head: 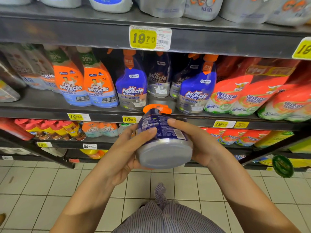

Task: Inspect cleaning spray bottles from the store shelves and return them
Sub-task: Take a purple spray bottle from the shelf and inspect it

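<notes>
I hold a blue and silver spray bottle (161, 140) with an orange trigger head in front of the middle shelf (50, 111). It is tipped away from me, its grey base facing the camera and its back label up. My left hand (127, 148) grips its left side, thumb across the label. My right hand (193, 140) grips its right side, fingers curled over the top. On the shelf behind stand two matching blue bottles (132, 84) (196, 88) with a gap between them, darker bottles behind.
Orange-labelled spray bottles (84, 84) stand left of the blue ones, red and white bottles (244, 95) to the right. Yellow price tags (129, 119) line the shelf edges. Pouches sit on the upper shelf (67, 31), more bottles on the lower one. White floor tiles (33, 182) lie below.
</notes>
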